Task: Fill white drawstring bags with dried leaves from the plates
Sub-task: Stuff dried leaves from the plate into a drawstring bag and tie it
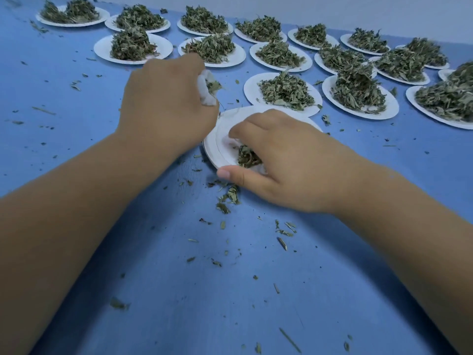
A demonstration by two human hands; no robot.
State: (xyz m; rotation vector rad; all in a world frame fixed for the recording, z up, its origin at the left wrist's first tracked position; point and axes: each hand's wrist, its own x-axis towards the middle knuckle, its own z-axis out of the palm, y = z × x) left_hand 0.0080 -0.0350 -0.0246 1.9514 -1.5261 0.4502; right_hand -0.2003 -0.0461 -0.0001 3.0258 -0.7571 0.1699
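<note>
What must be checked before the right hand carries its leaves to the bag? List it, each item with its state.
1. White bag gripped in the left hand: ok.
2. Bag mouth open: cannot tell, the hand hides most of it.
3. Dried leaves gathered by the right hand on the near plate: ok.
4. No spill: not ok, loose leaves lie on the blue table beside that plate.
5. Full plates waiting behind: ok.
</note>
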